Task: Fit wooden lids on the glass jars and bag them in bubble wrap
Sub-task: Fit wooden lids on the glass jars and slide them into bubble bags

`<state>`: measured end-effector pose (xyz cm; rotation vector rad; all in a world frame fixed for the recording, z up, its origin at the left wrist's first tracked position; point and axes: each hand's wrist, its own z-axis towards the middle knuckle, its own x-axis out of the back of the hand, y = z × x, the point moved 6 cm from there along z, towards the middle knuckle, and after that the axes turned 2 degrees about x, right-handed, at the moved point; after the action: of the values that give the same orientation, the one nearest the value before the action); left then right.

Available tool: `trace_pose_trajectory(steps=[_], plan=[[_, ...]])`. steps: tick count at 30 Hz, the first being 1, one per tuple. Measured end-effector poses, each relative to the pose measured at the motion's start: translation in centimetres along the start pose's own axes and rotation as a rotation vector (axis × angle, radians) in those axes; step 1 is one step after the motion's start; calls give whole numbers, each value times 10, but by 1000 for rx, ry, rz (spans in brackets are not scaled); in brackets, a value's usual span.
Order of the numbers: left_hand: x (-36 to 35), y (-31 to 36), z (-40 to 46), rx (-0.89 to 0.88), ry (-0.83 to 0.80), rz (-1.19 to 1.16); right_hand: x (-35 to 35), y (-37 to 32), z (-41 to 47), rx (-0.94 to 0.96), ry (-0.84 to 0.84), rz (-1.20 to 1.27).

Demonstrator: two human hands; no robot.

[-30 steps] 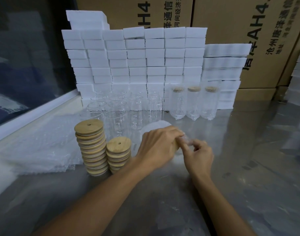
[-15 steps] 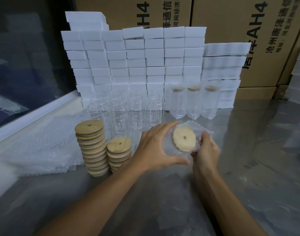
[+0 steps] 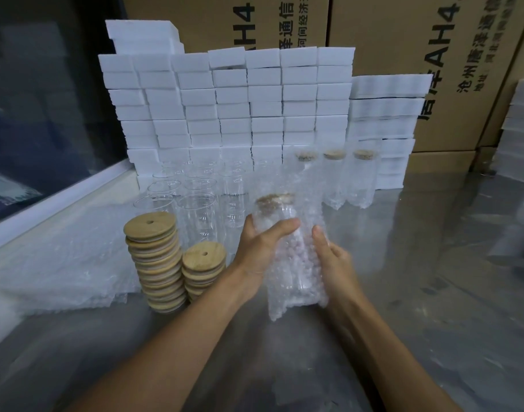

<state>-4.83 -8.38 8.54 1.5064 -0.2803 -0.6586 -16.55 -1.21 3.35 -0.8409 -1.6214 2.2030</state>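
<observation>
A grey metal counter (image 3: 433, 278) carries two stacks of wooden lids (image 3: 155, 260), open glass jars (image 3: 195, 203) behind them, three bagged jars (image 3: 344, 179), bubble-wrap bags (image 3: 55, 269) at left, and stacked white foam blocks (image 3: 234, 105) at the back

Both my forearms bare up to the frame edge, no sleeves in view. My left hand (image 3: 262, 248) and right hand (image 3: 333, 263): no gloves, rings, watch or bands visible. Nails short, unpainted as far as I can tell.
</observation>
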Motion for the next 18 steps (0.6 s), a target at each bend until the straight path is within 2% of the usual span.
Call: trace_pose_trajectory(steps=[3,7,9,11,14,18], plan=[[3,-8,1,60,76,-13,7,-6,-3,140,145,-157],[-5,-19,-4,142,-6,-5,13,-13,-7,231,236,-174],[-4,-24,-4,97,25,113,16,-13,-5,207,275,-118],[-2,-20,-3,-57,71,345,16,-11,-3,170,301,-52],[-12,-15,-7,-230,-84,664,18,-8,0,45,345,170],[-20,-17,-9,-159,-268,576,27,-2,2,-119,373,404]])
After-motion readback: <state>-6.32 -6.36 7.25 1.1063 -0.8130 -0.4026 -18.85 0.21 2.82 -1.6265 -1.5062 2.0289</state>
